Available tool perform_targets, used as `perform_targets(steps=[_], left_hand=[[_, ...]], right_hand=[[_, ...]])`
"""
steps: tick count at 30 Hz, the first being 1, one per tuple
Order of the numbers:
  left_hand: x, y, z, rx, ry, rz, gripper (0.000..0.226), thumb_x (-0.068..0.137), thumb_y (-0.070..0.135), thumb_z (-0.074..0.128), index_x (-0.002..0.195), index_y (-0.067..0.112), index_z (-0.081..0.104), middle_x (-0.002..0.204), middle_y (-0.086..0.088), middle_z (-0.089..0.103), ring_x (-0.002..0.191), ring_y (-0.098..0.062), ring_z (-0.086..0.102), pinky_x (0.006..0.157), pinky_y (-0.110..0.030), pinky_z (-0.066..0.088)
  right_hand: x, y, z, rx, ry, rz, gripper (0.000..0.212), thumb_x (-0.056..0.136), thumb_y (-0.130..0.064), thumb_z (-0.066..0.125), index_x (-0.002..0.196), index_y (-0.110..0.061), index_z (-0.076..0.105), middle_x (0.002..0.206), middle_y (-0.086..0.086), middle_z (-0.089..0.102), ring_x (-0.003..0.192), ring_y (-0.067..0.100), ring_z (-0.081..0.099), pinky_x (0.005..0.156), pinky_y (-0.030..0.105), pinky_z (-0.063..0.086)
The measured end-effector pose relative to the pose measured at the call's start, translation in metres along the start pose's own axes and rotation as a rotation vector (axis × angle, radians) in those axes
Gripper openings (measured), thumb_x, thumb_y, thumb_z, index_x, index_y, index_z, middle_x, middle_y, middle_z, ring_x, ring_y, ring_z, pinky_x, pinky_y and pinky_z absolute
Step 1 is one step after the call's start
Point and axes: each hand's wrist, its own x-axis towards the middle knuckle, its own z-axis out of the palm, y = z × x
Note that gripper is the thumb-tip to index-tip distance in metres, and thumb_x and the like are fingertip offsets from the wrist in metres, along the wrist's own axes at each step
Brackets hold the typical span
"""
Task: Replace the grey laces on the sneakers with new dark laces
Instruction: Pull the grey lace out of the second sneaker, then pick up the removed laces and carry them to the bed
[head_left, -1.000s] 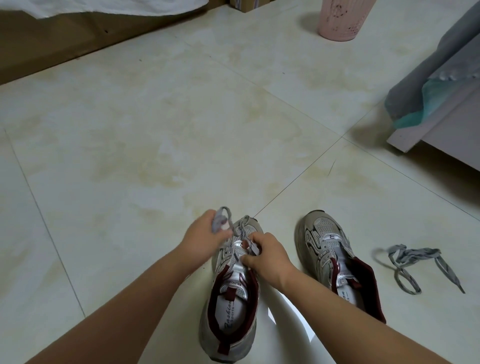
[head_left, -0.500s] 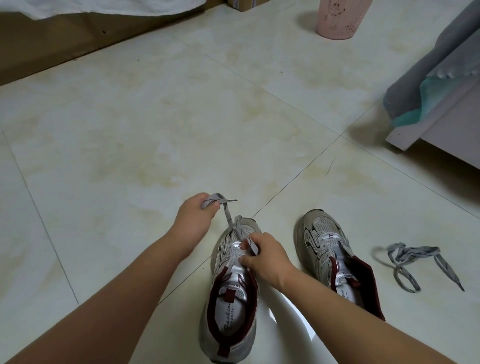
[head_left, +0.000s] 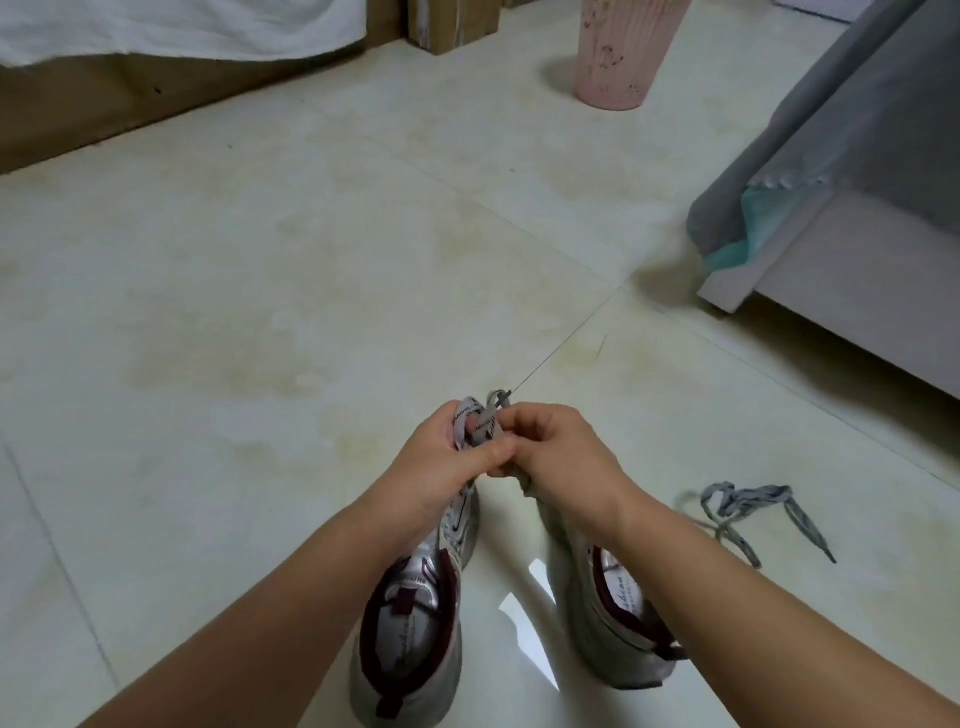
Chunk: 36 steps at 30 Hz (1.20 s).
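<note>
Two silver-grey sneakers with dark red collars stand side by side on the tiled floor. The left sneaker (head_left: 415, 613) has its toe hidden under my hands. The right sneaker (head_left: 613, 618) is partly covered by my right forearm. Above the toes, my left hand (head_left: 441, 467) grips a bunched grey lace (head_left: 478, 423), with loops sticking out above its fingers. My right hand (head_left: 556, 447) meets it and pinches the same lace. A second grey lace (head_left: 748, 506) lies loose in a tangle on the floor, right of the right sneaker. No dark lace is in view.
A pink ribbed bin (head_left: 618, 52) stands at the far centre. A grey bed corner with grey and teal bedding (head_left: 831, 208) juts in at the right. A brown wooden base with white cloth (head_left: 156, 31) runs along the far left.
My left hand came back from the far left with the grey lace gathered in it. My right hand left the left sneaker's tongue and rose to meet it. The view shifted left.
</note>
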Motion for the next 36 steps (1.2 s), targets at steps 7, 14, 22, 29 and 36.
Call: perform_targets(steps=[7,14,22,29,36], left_hand=[[0.010,0.001,0.054,-0.247,0.131,-0.068,0.021,0.088,-0.009,0.048,0.099,0.008,0.052,0.087,-0.009,0.064,0.071,-0.013,0.067,0.063,-0.025,0.058],[0.030,-0.001,0.069,-0.295,0.222,-0.107,0.010,0.096,0.003,0.042,0.089,0.008,0.047,0.070,-0.007,0.050,0.064,-0.023,0.061,0.065,-0.035,0.057],[0.040,-0.012,0.070,-0.284,0.192,-0.166,0.011,0.096,0.004,0.040,0.088,0.008,0.046,0.068,-0.006,0.046,0.041,-0.014,0.055,0.057,-0.039,0.058],[0.042,-0.010,0.078,-0.341,0.143,-0.195,0.009,0.097,0.007,0.041,0.092,0.008,0.049,0.071,-0.009,0.060,0.052,-0.019,0.062,0.066,-0.045,0.055],[0.028,0.011,0.077,-0.251,-0.014,-0.114,0.015,0.095,0.011,0.045,0.106,0.012,0.056,0.104,-0.003,0.066,0.085,-0.019,0.067,0.057,-0.032,0.058]], right_hand=[[-0.018,-0.014,-0.040,0.101,-0.090,0.128,0.047,0.080,0.021,0.034,0.097,-0.007,0.068,0.073,0.004,0.069,0.066,0.017,0.061,0.060,0.019,0.045],[-0.016,0.045,-0.132,-0.202,0.572,0.134,0.024,0.085,0.004,0.050,0.083,-0.014,0.065,0.094,0.014,0.066,0.068,0.021,0.057,0.061,0.029,0.047],[-0.015,0.176,-0.199,-0.950,0.401,0.491,0.047,0.086,-0.026,0.059,0.131,-0.026,0.046,0.144,0.010,0.030,0.124,0.038,0.038,0.098,0.040,0.040],[-0.017,0.169,-0.186,-0.765,0.541,0.418,0.018,0.081,0.003,0.049,0.069,-0.009,0.054,0.071,0.012,0.063,0.079,0.028,0.063,0.057,0.026,0.038],[-0.016,0.022,-0.108,-0.214,0.353,-0.075,0.027,0.075,0.006,0.067,0.076,-0.019,0.057,0.068,-0.002,0.055,0.062,0.014,0.055,0.060,0.030,0.048]])
